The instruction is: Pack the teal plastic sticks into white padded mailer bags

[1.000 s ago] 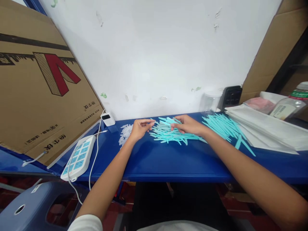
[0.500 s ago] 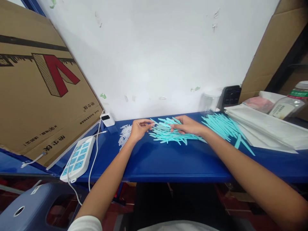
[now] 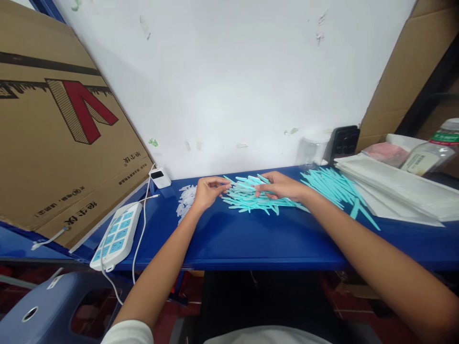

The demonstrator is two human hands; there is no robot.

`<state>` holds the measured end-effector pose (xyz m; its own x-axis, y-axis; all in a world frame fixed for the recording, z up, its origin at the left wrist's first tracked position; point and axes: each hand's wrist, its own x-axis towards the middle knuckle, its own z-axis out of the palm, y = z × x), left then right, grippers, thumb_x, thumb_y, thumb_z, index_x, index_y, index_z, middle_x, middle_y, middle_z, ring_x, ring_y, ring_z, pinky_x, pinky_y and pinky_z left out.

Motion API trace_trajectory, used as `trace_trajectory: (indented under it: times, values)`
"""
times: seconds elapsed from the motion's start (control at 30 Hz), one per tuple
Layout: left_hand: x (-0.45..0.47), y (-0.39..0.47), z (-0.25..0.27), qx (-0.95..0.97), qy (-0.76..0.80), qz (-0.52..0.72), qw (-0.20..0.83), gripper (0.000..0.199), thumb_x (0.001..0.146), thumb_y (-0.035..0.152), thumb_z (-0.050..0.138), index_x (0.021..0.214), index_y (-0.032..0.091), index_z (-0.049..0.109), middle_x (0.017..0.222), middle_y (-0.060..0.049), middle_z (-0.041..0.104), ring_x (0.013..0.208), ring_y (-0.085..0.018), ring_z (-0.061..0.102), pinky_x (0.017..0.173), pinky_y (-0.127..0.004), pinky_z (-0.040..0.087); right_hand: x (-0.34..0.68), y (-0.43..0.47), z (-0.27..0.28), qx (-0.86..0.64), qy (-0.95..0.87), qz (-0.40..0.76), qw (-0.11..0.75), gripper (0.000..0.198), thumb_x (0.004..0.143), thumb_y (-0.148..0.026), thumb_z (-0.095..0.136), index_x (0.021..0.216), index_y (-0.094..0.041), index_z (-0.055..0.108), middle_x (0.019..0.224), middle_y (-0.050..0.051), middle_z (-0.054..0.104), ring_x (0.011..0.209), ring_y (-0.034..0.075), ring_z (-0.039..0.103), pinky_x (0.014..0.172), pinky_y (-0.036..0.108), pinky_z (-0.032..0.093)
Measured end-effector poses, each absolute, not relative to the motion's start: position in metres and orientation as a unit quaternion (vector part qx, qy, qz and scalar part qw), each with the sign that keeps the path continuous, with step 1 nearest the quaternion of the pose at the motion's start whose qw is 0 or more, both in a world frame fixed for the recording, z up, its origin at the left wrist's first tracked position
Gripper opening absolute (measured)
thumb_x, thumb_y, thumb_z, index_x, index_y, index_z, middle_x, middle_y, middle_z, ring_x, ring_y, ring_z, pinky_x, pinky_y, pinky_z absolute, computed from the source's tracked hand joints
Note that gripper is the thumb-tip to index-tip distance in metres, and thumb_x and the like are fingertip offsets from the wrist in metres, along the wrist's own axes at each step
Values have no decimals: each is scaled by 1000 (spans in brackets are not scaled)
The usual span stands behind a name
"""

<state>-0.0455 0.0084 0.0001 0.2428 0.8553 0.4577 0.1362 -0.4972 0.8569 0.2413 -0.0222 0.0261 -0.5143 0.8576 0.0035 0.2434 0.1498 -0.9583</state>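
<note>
A middle pile of slim, pointed turquoise plastic sticks [image 3: 247, 203] lies on the blue table, between my hands and beneath them. My left hand [image 3: 208, 193] is closed in a pinch at the pile's left end; what its fingertips hold is too small to make out. My right hand [image 3: 281, 186] grips a turquoise stick over the pile's right side, thumb and fingers pointing left. Small translucent whitish pieces [image 3: 185, 203] lie in a heap just left of my left hand. Past my right wrist rests a second pile of turquoise sticks [image 3: 330, 186].
A white power strip [image 3: 118, 234] with cables and a small white device [image 3: 160, 177] sit at the left. At the right are white paper sheets [image 3: 390, 191], a clear jar [image 3: 313, 150], a black phone [image 3: 344, 141] and a bottle [image 3: 433, 150]. A white wall [image 3: 229, 86] stands behind.
My right fingers have shifted very slightly over the pile. My left hand keeps its pinch in the same spot, and the piles look the same.
</note>
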Motion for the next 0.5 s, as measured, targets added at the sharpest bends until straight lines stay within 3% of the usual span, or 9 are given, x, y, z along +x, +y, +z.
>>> trace_trajectory:
  times: [0.5]
  values:
    - [-39, 0, 0, 737, 367, 478, 306, 26, 78, 39, 84, 89, 16, 83, 100, -13, 80, 70, -19, 71, 54, -27, 54, 241, -24, 27, -379, -706, 530, 277, 31, 81, -42, 77, 90, -16, 65, 97, 10, 78, 46, 4, 41, 41, 22, 23]
